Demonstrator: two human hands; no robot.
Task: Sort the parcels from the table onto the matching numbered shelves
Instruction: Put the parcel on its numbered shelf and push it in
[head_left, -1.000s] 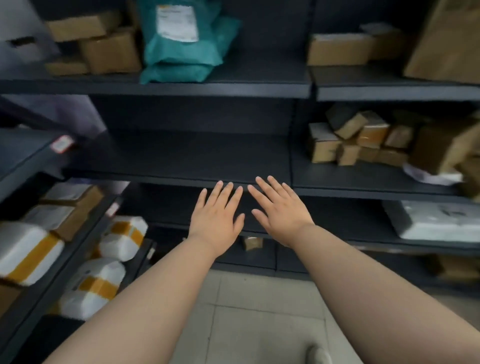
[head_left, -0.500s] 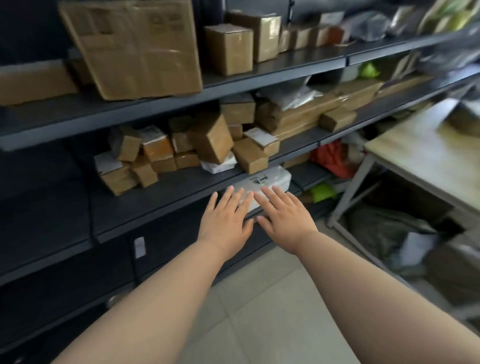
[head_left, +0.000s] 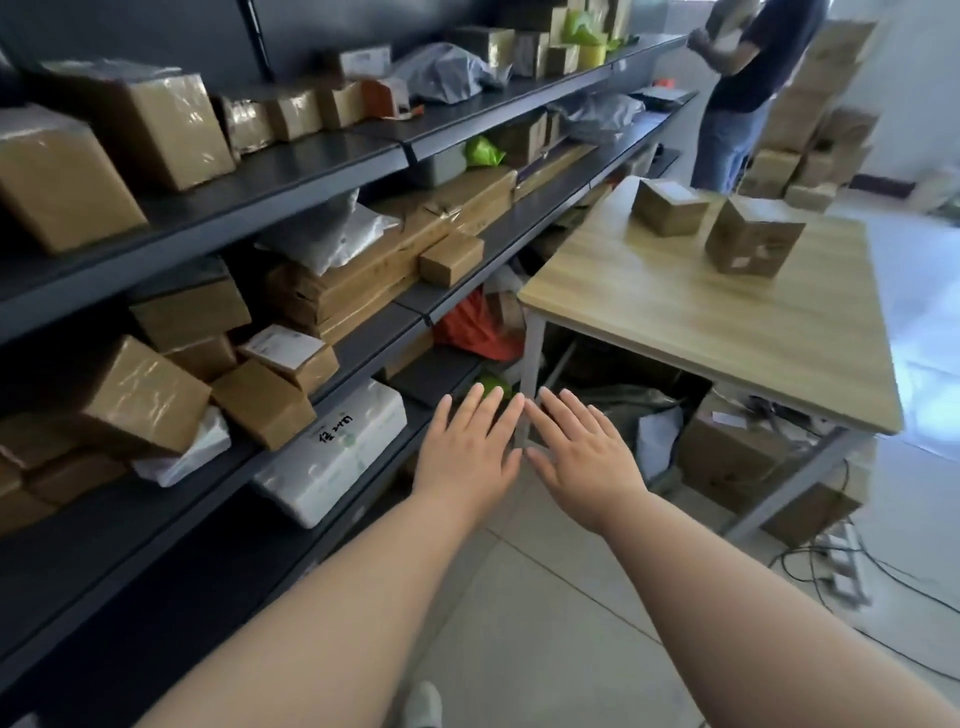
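Observation:
A wooden table (head_left: 685, 312) stands at the right with two brown cardboard parcels on it, one (head_left: 670, 206) at the back and one (head_left: 750, 235) tilted beside it. Dark metal shelves (head_left: 291, 171) run along the left, loaded with brown boxes and plastic mailers. My left hand (head_left: 470, 449) and my right hand (head_left: 582, 452) are stretched out side by side in the air, fingers straight and spread, holding nothing. Both hands hover in front of the lower shelf and the table's near left leg, well short of the parcels.
A white wrapped parcel (head_left: 332, 452) lies on the lower shelf near my left hand. Boxes and bags (head_left: 737, 457) sit under the table, cables (head_left: 841, 571) trail on the floor at right. A person (head_left: 737, 88) stands at the far end beside stacked boxes (head_left: 815, 124).
My view has swung right from the empty shelves along the rack to the table. My hands stay outstretched, flat and empty throughout.

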